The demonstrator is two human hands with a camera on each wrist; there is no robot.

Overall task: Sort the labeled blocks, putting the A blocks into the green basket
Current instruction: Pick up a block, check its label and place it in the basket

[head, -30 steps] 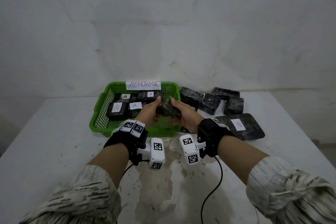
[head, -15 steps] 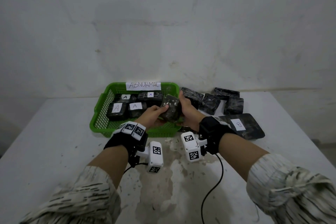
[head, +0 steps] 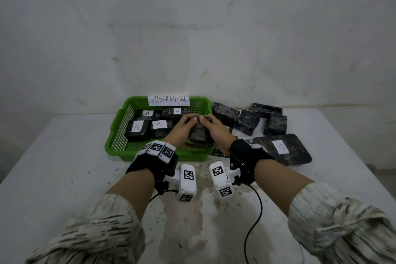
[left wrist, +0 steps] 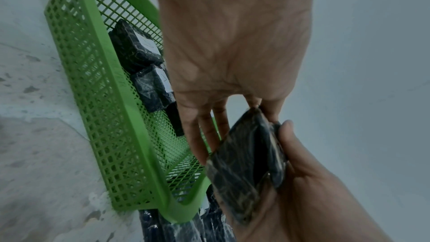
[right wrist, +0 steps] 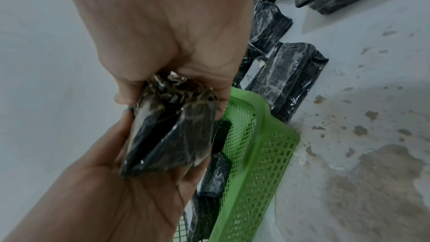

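Observation:
Both hands hold one dark wrapped block [head: 200, 136] over the right half of the green basket [head: 120, 123]. My left hand [head: 189, 121] grips it from the left, fingers curled over its top. From the right, my right hand [head: 205, 121] clasps the same block. No label shows on it. In the left wrist view the block [left wrist: 246, 163] stands on end between the left hand [left wrist: 232, 120] and the right hand [left wrist: 302, 181], beside the basket [left wrist: 130, 117]. In the right wrist view the right hand [right wrist: 167, 87] pinches the crinkled end of the block [right wrist: 170, 135].
Several blocks labelled A [head: 159, 127] lie in the basket, which carries an ABNORMAL sign [head: 168, 100]. Right of it lies a pile of dark blocks [head: 246, 122] and a flat block marked B [head: 282, 149]. A cable [head: 255, 221] trails over the table's near part.
The two hands have turned the block between them and slid their fingers over its top. It stays over the basket's right half, now a little lower.

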